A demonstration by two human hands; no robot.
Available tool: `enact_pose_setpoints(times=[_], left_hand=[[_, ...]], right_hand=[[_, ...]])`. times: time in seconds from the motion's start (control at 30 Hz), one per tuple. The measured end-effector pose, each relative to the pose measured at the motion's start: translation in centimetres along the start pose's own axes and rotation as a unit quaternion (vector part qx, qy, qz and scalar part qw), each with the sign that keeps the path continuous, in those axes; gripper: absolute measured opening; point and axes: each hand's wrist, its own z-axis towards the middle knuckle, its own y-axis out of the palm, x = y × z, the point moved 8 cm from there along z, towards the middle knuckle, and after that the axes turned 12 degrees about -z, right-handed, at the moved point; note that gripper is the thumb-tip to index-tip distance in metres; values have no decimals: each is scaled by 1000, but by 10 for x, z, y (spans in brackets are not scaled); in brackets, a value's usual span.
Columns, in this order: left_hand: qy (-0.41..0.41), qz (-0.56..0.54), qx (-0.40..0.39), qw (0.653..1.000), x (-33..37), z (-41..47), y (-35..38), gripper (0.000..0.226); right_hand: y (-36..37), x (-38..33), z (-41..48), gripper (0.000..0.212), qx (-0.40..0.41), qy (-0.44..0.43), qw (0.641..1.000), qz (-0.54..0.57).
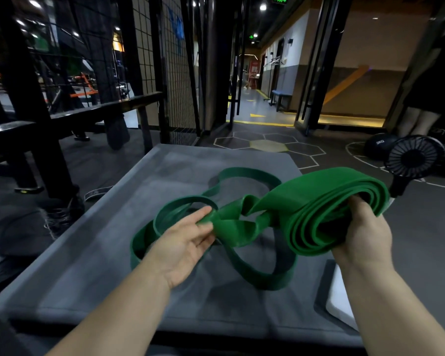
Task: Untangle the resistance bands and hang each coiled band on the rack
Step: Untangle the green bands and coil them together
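A wide green resistance band (326,201) is partly wound into a coil, and my right hand (362,227) grips that coil at its right side, held above the grey mat (93,253). The band's loose end twists into a knot-like tangle (231,224) at the centre. My left hand (188,242) pinches this tangle between thumb and fingers. A narrower green band (244,173) loops through the tangle and lies in curves on the mat behind and below my hands. No hanging rack can be told apart for certain.
A black metal frame with wire mesh (165,73) stands at the back left. A small black fan (411,158) and a dark weighted ball (378,147) sit on the floor at the right. A person's legs (421,119) are at the far right.
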Motion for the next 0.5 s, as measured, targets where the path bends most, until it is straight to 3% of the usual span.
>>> enact_pose_setpoints(times=[0.07, 0.13, 0.17, 0.27, 0.3, 0.33, 0.37, 0.43, 0.5], left_hand=[[15, 148, -47, 988, 4, -1, 4, 70], [58, 313, -32, 948, 9, -1, -1, 68], [90, 393, -18, 915, 12, 0, -2, 57], [192, 607, 83, 766, 34, -4, -3, 18], [207, 616, 99, 753, 40, -3, -7, 29], [205, 615, 88, 757, 40, 0, -9, 39], [194, 579, 58, 790, 38, 1, -7, 38], [116, 419, 25, 900, 23, 2, -7, 16], [24, 275, 39, 960, 6, 1, -11, 10]], right_hand=[[-1, -1, 1, 56, 2, 7, 1000, -4], [-2, 2, 4, 47, 0, 18, 1000, 4], [-2, 5, 5, 38, 0, 24, 1000, 7], [-5, 15, 11, 19, 3, 45, 999, 13], [-7, 19, 13, 15, 2, 53, 998, 14], [-8, 23, 14, 13, 1, 65, 998, 15], [-9, 25, 15, 11, -3, 75, 997, 16], [-13, 30, 17, 10, -3, 87, 996, 12], [-17, 31, 19, 10, 12, 88, 996, 10]])
